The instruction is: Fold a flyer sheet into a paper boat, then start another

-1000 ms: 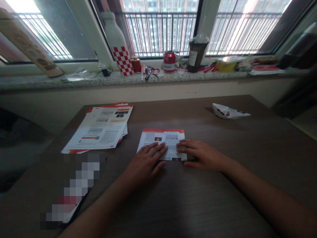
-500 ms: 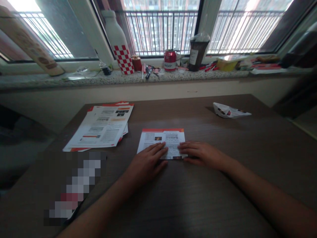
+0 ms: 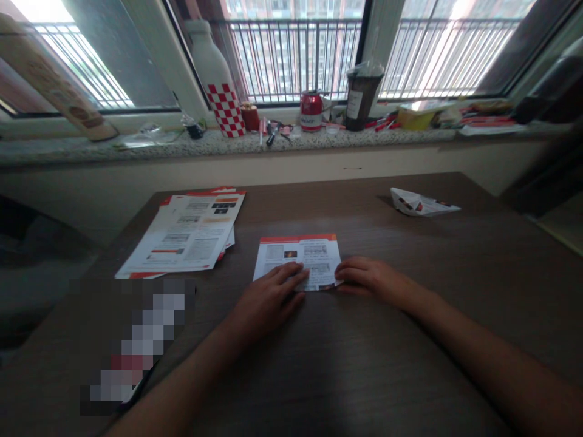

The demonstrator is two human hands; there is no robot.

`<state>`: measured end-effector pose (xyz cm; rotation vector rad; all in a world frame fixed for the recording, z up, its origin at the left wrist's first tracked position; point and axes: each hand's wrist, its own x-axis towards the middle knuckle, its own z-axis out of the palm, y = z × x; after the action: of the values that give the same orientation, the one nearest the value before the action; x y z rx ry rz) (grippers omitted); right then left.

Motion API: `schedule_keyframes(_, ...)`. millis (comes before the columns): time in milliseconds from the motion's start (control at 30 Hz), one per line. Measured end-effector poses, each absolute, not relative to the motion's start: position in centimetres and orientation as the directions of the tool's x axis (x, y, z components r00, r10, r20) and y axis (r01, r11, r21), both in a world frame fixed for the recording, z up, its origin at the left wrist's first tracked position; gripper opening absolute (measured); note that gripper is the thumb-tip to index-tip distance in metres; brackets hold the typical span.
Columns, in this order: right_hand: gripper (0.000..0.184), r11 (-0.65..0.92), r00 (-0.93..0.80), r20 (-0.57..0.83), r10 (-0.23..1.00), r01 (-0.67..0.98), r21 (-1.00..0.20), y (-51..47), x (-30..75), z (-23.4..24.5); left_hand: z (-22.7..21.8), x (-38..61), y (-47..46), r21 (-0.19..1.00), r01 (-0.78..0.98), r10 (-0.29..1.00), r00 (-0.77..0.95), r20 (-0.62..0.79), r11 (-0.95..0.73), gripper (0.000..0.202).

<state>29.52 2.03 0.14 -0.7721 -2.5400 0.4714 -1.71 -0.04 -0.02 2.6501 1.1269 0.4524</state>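
Note:
A folded sheet of printed paper (image 3: 273,255) with a red top band lies on the table in front of me. My left hand (image 3: 276,292) rests on its lower left part, palm down, with the fingers stretched out and apart. At the lower right corner, my right hand (image 3: 364,276) has its fingers drawn together on the paper's edge, the thumb low beside them. That corner is partly hidden by the fingertips. Farther back on the right sits a folded paper boat (image 3: 421,205).
Printed sheets (image 3: 191,230) are stacked at the back left of the brown table (image 3: 310,370). A blurred-out flat object (image 3: 141,346) lies near my left forearm. The windowsill (image 3: 291,141) carries a checkered bottle (image 3: 223,103), a red can (image 3: 311,112) and a dark drink cup (image 3: 359,100).
My right hand has slid from the paper's surface to its right edge, and its fingers have curled in. My left hand has hardly moved.

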Motion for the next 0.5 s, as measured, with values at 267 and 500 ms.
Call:
schedule_keyframes(267, 0.021, 0.798, -0.722, 0.352, 0.596, 0.482, -0.361, 2.37, 30.14, 0.8, 0.37, -2.01, 0.32, 0.263, 0.632, 0.684, 0.69, 0.237, -0.729, 0.04)
schedule_keyframes(500, 0.025, 0.808, -0.736, 0.348, 0.581, 0.47, -0.356, 2.27, 30.1, 0.36, 0.31, -2.57, 0.5, 0.287, 0.66, 0.72, 0.645, 0.256, -0.694, 0.035)
